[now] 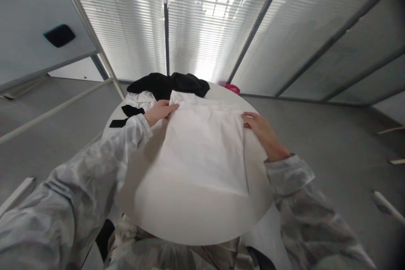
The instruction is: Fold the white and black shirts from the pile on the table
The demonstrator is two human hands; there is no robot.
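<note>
White cloth (205, 147), its far folds blurred, lies on the bench (190, 219) between left fingers (173, 108) pinching its far-left edge and right fingers (248, 115) touching its far-right edge, grip unclear.

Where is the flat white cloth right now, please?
In the head view, the flat white cloth lies on the round table between the left hand and right hand, nearer the wearer than the black cloth.

Mostly whites and greys, one pink

We see a plain white cloth (202, 147) at centre, with an off-white table (190, 215) around it. Black clothes (155, 85) show above left, a bright pink object (233, 89) above right. Our sleeves (85, 173) are blotchy grey and white, the floor (329, 143) grey, the panels (202, 46) at the top finely striped.
</note>
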